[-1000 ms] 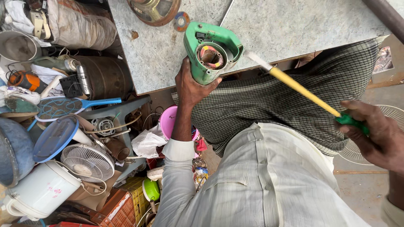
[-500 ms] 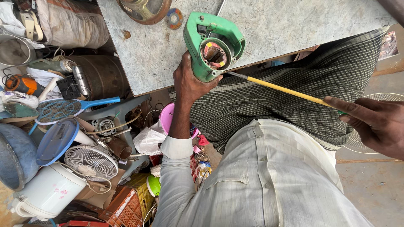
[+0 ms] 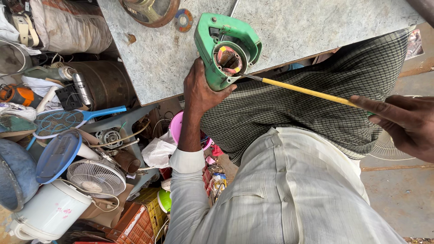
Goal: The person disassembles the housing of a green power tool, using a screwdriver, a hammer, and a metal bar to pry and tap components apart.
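A: The left hand [image 3: 201,88] is clamped around the green motor housing [image 3: 226,49] at upper centre, on the grey tabletop [image 3: 294,27]; the right hand [image 3: 402,124] grips a yellow-shafted screwdriver [image 3: 303,90].

B: Progress?

A: Housing already open, windings exposed; the tip is at its mouth, the inside work seemingly unfinished.

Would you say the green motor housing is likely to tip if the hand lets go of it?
Probably: the green motor housing stands tilted at the table edge, steadied only by the left hand. The motor inside likely makes it heavy. The screwdriver pressing in could push it over.
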